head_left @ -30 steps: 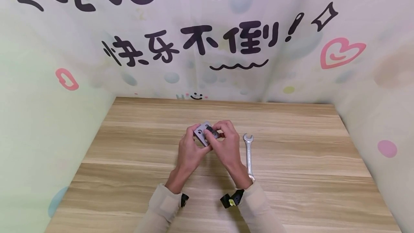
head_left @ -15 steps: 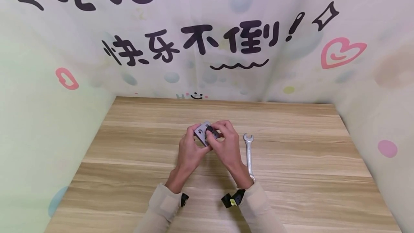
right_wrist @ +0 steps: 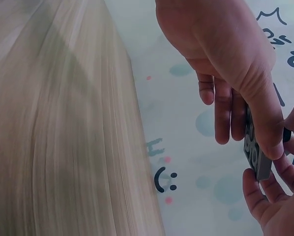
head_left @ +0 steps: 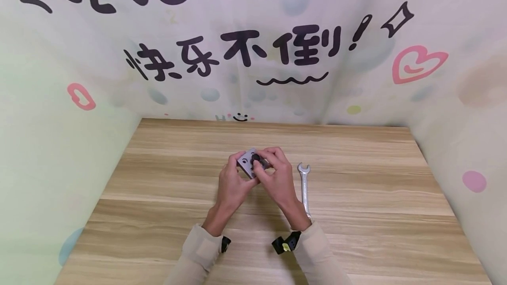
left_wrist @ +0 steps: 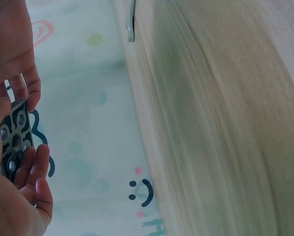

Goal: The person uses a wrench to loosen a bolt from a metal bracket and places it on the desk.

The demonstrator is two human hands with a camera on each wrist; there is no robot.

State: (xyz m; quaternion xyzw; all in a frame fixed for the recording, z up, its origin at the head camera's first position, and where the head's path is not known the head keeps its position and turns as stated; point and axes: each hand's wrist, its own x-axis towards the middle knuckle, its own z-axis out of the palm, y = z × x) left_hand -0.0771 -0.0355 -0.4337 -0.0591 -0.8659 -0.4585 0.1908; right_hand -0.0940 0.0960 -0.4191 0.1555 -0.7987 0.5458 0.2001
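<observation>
My left hand point(head_left: 233, 186) holds a square grey metal plate point(head_left: 246, 162) tilted above the table, gripping it by its edges. Several round holes go through the plate, and its underside point(left_wrist: 16, 140) shows a grooved pattern in the left wrist view. Thumb and forefinger of my right hand point(head_left: 279, 179) pinch a black, round, knob-like part point(head_left: 256, 157) on the plate's upper face. Whatever lies beneath that black part is hidden. To the right of the right hand, a silver open-ended wrench point(head_left: 304, 186) lies on the table, its near end partly behind the wrist.
The wood-grain table point(head_left: 170, 179) meets a printed cloth wall point(head_left: 190, 100) at the back, with similar walls at both sides. Black straps with small devices point(head_left: 286, 244) sit at the wrists, below beige sleeves point(head_left: 202, 250).
My right thumb has shifted from across the plate to the near side of the black part, and the forefinger has come in against it. The left hand, plate and wrench stay in place.
</observation>
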